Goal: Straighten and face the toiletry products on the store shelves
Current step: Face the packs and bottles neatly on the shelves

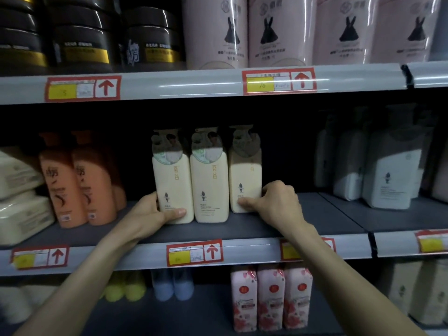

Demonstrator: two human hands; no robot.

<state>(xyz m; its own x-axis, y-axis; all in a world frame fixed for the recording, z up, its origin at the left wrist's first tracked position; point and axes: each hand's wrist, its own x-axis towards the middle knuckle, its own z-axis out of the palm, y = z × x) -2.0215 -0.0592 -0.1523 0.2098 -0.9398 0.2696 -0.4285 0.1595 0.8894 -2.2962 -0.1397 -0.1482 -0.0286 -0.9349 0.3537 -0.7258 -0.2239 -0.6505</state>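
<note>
Cream bottles (209, 187), three in all, stand upright in a row at the centre of the middle shelf (242, 226), with a hand on each end one.
The left hand (155, 212) grips the left bottle (173, 180) low down, thumb across its front and fingers behind it. The right hand (278, 202) grips the right bottle (244, 175), thumb on its lower front and fingers curled round its side. The right bottle sits a little further back than the other two, which stand close side by side. At 9 o'clock are two orange bottles (63, 190), and at 3 o'clock three dim white bottles (388, 175). On the top shelf, four pink canisters (276, 32) are at 1 o'clock and black jars (82, 44), too dark to count, at 11 o'clock. Three pink floral packs (270, 297) stand below at 5 o'clock.
</note>
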